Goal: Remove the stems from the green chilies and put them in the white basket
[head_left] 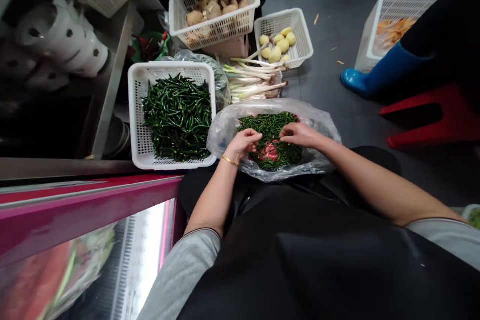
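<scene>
Just beyond the lap, low between both forearms: clear plastic bag (324, 122), mouth spread wide, filled with thin green pods or stalks (268, 124) (too fine to tell which), a reddish patch (270, 151) showing among them. Left hand (245, 144) over the left part of the heap, fingers curled, thumb near the index; cannot tell if gripping anything. Gold-coloured bracelet (230, 160) on that wrist. Right hand (300, 135) over the right part, fingers bent inward toward the left hand, the two well apart from contact; cannot tell here either if gripping a pod.

Just left of the bag: white basket (134, 115) heaped with long dark green peppers (178, 117). Beyond the bag: pale long-stemmed onions or leeks (255, 80), roots to the right. Past these: small white basket (308, 47) with peeled yellowish potatoes (281, 46); to its left, larger white basket (228, 30) with brown unpeeled roots (213, 10).

Far right: blue boot (390, 71) of another person, basket of orange-toned scraps (366, 42) behind, red stool (446, 115) nearer. Far left: white perforated pots (62, 37) on a shelf.
</scene>
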